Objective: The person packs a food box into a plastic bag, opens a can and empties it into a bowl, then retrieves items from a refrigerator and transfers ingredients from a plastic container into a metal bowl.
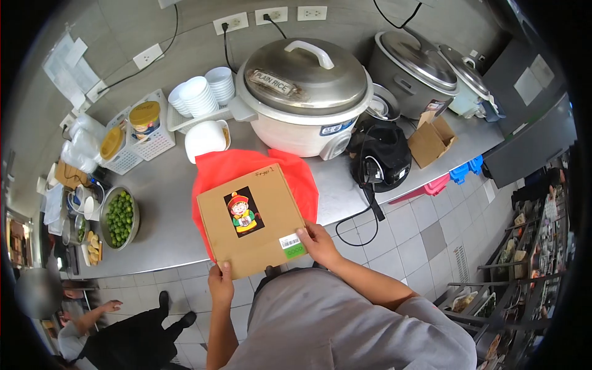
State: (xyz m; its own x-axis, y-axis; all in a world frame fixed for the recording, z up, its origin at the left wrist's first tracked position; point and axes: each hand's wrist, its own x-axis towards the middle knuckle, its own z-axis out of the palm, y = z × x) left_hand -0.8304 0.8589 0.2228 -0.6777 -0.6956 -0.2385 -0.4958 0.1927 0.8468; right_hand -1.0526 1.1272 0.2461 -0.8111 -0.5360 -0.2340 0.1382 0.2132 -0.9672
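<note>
A flat brown cardboard box (pixel 213 216) with a cartoon sticker, a barcode label and handwriting on its lid is held between my two hands. My left hand (pixel 220 283) grips its near left corner, thumb on top. At the near right edge, my right hand (pixel 319 245) grips it beside the green and white label, thumb also on top. The fingers under the box are hidden. Beneath and behind it lies a red plastic bag (pixel 300 176) on the steel counter (pixel 163 185); I cannot tell whether the box rests on the bag.
A large rice cooker (pixel 287 126) stands behind the bag, with a black bag (pixel 385 154) and open carton (pixel 431 142) to its right. Left are white bowls (pixel 198 95), a basket (pixel 154 139) and a bowl of limes (pixel 120 216). Another person (pixel 132 336) stands at lower left.
</note>
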